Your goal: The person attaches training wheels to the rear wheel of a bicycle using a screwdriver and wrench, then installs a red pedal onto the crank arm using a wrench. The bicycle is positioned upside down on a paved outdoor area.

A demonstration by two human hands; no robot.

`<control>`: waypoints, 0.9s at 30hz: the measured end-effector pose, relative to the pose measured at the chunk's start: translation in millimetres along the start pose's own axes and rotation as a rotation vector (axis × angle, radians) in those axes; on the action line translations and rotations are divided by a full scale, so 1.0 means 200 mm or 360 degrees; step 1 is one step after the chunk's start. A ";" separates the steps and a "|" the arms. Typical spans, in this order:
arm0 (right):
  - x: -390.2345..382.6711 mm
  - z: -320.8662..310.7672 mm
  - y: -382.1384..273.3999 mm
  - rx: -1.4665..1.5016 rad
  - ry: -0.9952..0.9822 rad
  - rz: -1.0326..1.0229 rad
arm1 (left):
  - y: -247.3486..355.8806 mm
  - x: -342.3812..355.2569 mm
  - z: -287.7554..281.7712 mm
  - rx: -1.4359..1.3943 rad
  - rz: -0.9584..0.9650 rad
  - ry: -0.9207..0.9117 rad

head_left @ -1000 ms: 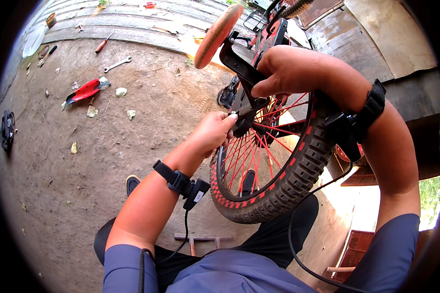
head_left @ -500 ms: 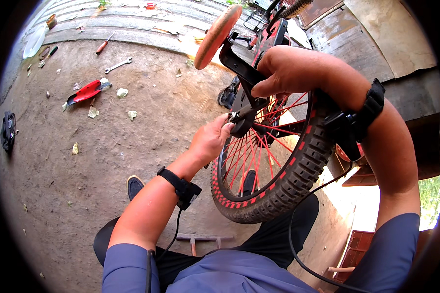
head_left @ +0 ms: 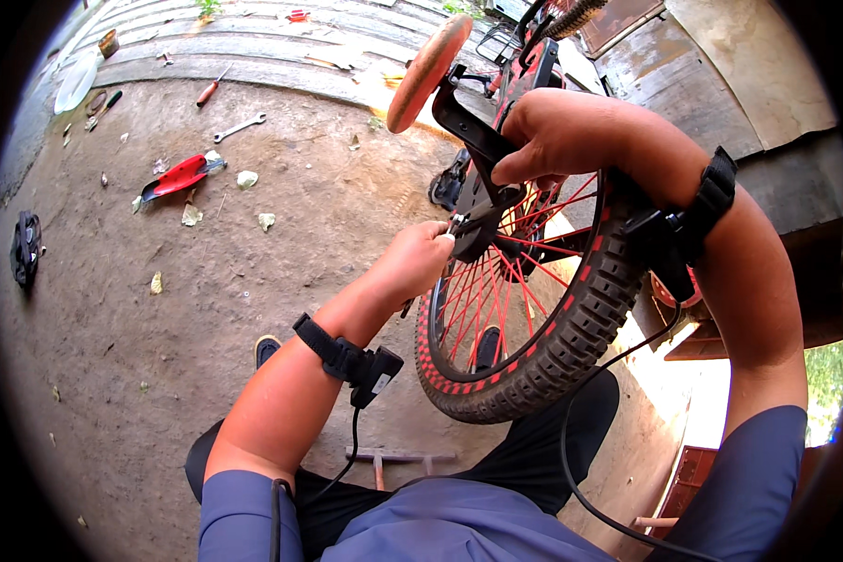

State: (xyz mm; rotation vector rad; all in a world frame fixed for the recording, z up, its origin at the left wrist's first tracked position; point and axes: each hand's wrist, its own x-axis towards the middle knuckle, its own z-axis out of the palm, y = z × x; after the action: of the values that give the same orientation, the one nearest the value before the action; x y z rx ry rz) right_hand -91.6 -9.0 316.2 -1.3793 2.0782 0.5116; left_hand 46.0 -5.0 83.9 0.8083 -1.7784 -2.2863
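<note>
My left hand (head_left: 420, 258) is closed round a small dark tool, mostly hidden, whose silver tip meets the bolt area of a black bracket (head_left: 473, 122) on a bicycle. My right hand (head_left: 562, 140) grips that bracket from above, thumb curled against it. Fixed to the bracket's upper end is a small training wheel (head_left: 426, 75) with a reddish side. Below my hands is the bicycle wheel (head_left: 590, 328), with red spokes and a knobby black tyre marked in red checks. The bicycle's frame (head_left: 525, 75) runs away from me, partly hidden by my right arm.
On the dirt ground (head_left: 206, 328) lie a wrench (head_left: 239, 128), a screwdriver (head_left: 211, 89), a red-and-black part (head_left: 178, 175), a black object (head_left: 25, 251) and scraps. A plastic container (head_left: 75, 82) sits by grey planks at upper left. Weathered boards (head_left: 693, 75) are at upper right.
My left wrist has twisted one way and back, the hand staying at the bracket's bolt. My right hand keeps its grip. The whole view has shifted slightly, the ground items appearing further right.
</note>
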 end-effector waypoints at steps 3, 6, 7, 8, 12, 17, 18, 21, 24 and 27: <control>-0.01 0.00 0.00 -0.0015 0.0000 -0.0016 | -0.03 0.02 0.01 0.0132 0.0086 0.0039; 0.00 0.00 -0.01 -0.0025 0.0006 -0.0027 | -0.08 0.06 0.02 0.0504 0.0264 0.0173; 0.00 0.00 -0.01 -0.0040 0.0009 -0.0026 | -0.10 0.05 0.04 0.0608 0.0313 0.0236; 0.00 0.00 0.00 -0.0055 0.0012 -0.0025 | -0.11 0.04 0.06 0.0711 0.0362 0.0299; -0.01 0.00 0.01 -0.0041 0.0020 -0.0001 | -0.15 0.02 0.10 0.0901 0.0495 0.0438; 0.00 0.00 0.01 -0.0023 0.0024 -0.0017 | -0.21 0.05 0.11 0.0910 0.0590 0.0489; -0.01 -0.01 0.01 -0.0035 0.0029 -0.0011 | -0.22 0.06 0.12 0.0899 0.0639 0.0505; 0.00 0.00 -0.01 -0.0062 0.0027 -0.0028 | -0.29 0.08 0.10 0.0895 0.0744 0.0571; 0.00 0.00 0.01 -0.0072 0.0035 -0.0019 | -0.30 0.09 0.11 0.0949 0.0852 0.0610; 0.00 0.01 0.00 -0.0103 0.0044 -0.0042 | -0.38 0.11 0.10 0.1060 0.0917 0.0674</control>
State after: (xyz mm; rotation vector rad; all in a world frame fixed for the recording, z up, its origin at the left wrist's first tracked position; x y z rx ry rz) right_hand -91.6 -7.4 314.7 -1.4561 2.0792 0.5564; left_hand 33.3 26.0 9.7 0.6604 -2.1840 -1.0811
